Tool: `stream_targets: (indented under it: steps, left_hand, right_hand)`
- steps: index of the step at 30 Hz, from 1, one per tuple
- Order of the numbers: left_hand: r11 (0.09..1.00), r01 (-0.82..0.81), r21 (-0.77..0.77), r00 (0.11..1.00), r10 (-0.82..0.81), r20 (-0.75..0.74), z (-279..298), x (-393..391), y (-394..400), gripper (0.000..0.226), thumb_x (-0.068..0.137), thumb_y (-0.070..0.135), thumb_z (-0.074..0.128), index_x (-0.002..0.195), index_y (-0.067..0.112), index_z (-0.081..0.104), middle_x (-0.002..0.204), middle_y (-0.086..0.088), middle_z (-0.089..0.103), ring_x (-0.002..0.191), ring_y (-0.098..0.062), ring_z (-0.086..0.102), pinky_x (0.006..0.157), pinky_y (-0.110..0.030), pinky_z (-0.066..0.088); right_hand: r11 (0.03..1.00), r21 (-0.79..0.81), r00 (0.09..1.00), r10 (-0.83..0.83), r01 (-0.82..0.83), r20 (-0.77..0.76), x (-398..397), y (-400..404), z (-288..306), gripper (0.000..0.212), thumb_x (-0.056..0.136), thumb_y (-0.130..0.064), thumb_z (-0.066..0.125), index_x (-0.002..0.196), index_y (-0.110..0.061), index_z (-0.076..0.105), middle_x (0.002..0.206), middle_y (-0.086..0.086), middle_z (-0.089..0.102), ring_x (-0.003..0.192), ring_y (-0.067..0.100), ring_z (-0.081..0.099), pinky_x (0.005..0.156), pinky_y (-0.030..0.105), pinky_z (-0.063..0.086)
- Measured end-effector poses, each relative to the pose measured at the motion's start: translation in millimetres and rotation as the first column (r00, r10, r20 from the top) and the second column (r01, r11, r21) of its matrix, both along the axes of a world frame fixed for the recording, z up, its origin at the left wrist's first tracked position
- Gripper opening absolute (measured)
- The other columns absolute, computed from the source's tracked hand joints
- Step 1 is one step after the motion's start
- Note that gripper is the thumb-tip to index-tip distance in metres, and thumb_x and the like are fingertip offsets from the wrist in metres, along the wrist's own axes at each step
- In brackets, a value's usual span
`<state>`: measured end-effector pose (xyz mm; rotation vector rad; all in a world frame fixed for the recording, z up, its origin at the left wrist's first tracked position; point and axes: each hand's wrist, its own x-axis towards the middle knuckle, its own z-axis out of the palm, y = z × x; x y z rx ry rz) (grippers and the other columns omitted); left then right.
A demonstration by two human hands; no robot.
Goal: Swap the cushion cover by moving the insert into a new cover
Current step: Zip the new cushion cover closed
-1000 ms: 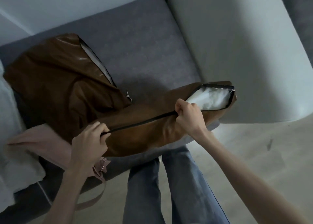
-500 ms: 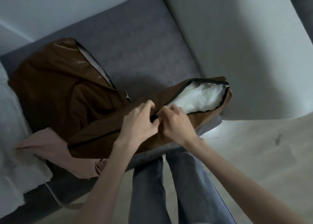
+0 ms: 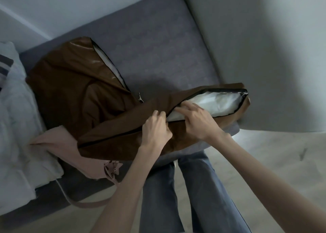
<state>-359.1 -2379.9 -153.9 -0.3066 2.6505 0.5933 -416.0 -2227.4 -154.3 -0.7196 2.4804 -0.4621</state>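
A matte brown cushion cover (image 3: 123, 137) lies along the front edge of the grey sofa seat (image 3: 155, 47). Its black zip is open over the right half, and the white insert (image 3: 217, 102) shows in the gap. My left hand (image 3: 155, 128) pinches the cover's edge at the zip, near the middle. My right hand (image 3: 197, 120) lies just right of it, fingers curled over the lower lip of the opening and touching the insert. A second, glossy brown cover (image 3: 70, 88) with its own opening sits behind to the left.
A pink bag (image 3: 74, 150) with a strap lies under the cover's left end. White bedding (image 3: 17, 127) fills the left side. The pale sofa arm (image 3: 264, 47) rises on the right. My legs in jeans (image 3: 176, 197) stand against the seat's front edge.
My left hand moved right along the zip from the cover's left end to meet my right hand near the middle. The opening over the insert is wider than one second ago.
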Motion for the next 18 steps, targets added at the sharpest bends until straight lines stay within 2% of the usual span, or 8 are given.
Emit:
stream_targets:
  steps: [4,6,8,11,14,18]
  left_hand:
    - [0.994,-0.102,-0.027,0.992,0.104,0.065,0.5,-2.5,-1.6,0.027,0.084,0.007,0.067,0.109,0.008,0.056,0.11,-0.012,0.062,0.098,-0.025,0.065,0.081,-0.03,0.053]
    - [0.989,-0.143,-0.027,0.985,0.145,0.093,2.4,-3.3,-3.1,0.03,0.083,0.004,0.067,0.11,0.008,0.055,0.109,-0.014,0.063,0.099,-0.027,0.065,0.081,-0.031,0.054]
    - [0.983,-0.181,-0.004,0.977,0.18,0.111,5.5,-5.7,-6.3,0.029,0.083,0.001,0.066,0.107,0.009,0.053,0.107,-0.014,0.063,0.099,-0.028,0.065,0.079,-0.032,0.053]
    - [0.974,-0.22,0.049,0.96,0.207,0.186,8.8,-13.2,-14.6,0.037,0.083,0.002,0.067,0.113,0.009,0.047,0.107,-0.015,0.062,0.101,-0.031,0.062,0.081,-0.036,0.053]
    - [0.981,-0.192,0.035,0.927,0.17,0.335,13.1,-21.4,-19.3,0.044,0.082,0.003,0.066,0.12,0.007,0.044,0.116,-0.017,0.056,0.109,-0.034,0.057,0.085,-0.038,0.049]
    - [0.998,-0.047,-0.052,0.91,0.065,0.41,12.8,-30.2,-18.7,0.032,0.084,0.005,0.064,0.114,0.005,0.055,0.121,-0.017,0.055,0.113,-0.034,0.055,0.082,-0.036,0.046]
  right_hand:
    - [0.985,0.146,0.994,0.099,-0.093,-0.036,2.3,-0.6,-2.0,0.053,0.083,-0.012,0.042,0.132,-0.028,0.054,0.136,-0.001,0.046,0.117,0.023,0.038,0.094,0.035,0.038]
    - [0.973,0.189,0.982,0.156,-0.135,-0.103,2.4,-6.7,1.4,0.049,0.081,-0.019,0.039,0.125,-0.029,0.059,0.127,-0.003,0.054,0.118,0.023,0.038,0.092,0.036,0.034]
    - [0.963,0.182,0.963,0.228,-0.201,-0.141,5.8,-15.7,4.7,0.047,0.08,-0.026,0.035,0.117,-0.028,0.063,0.116,-0.004,0.063,0.118,0.025,0.041,0.092,0.039,0.034]
    - [0.95,0.133,0.95,0.297,-0.284,-0.093,16.4,-19.0,-2.1,0.048,0.088,-0.031,0.032,0.125,-0.024,0.061,0.123,-0.002,0.065,0.126,0.026,0.044,0.107,0.043,0.03]
    - [0.941,0.155,0.949,0.31,-0.3,-0.048,20.0,-13.8,-13.2,0.045,0.093,-0.031,0.03,0.126,-0.021,0.06,0.13,0.0,0.061,0.128,0.023,0.045,0.115,0.038,0.024]
    - [0.944,0.171,0.951,0.297,-0.281,-0.08,24.1,-14.7,-14.4,0.04,0.092,-0.028,0.038,0.122,-0.016,0.062,0.125,0.005,0.064,0.123,0.026,0.051,0.114,0.04,0.028]
